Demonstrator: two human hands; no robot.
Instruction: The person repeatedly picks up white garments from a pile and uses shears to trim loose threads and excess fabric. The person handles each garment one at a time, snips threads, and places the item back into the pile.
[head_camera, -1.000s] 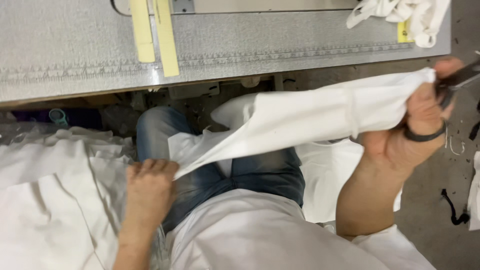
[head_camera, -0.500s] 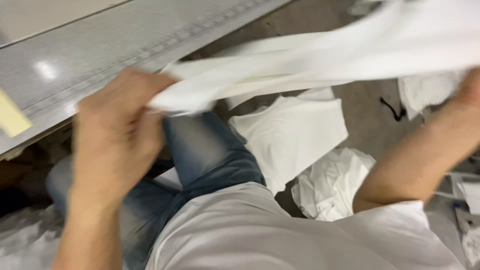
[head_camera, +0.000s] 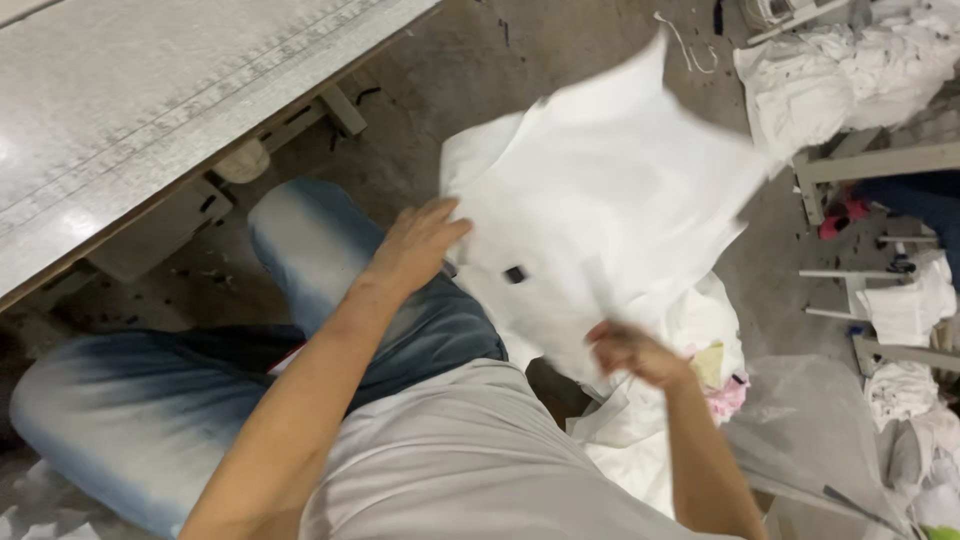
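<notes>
White cloth spread in the air over the floor, right of the knee in jeans. Left hand at its left edge, fingers extended, loosely together. Right hand at its lower edge; blurred, grip unclear. Both hands touch it.

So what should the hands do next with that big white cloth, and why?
Probably let it drop onto the pile of white pieces on the floor. The white cloth is spread in mid-air right over that heap, the left hand touches only its edge, and the right hand pinches its lower border, so it looks close to being set down.
</notes>
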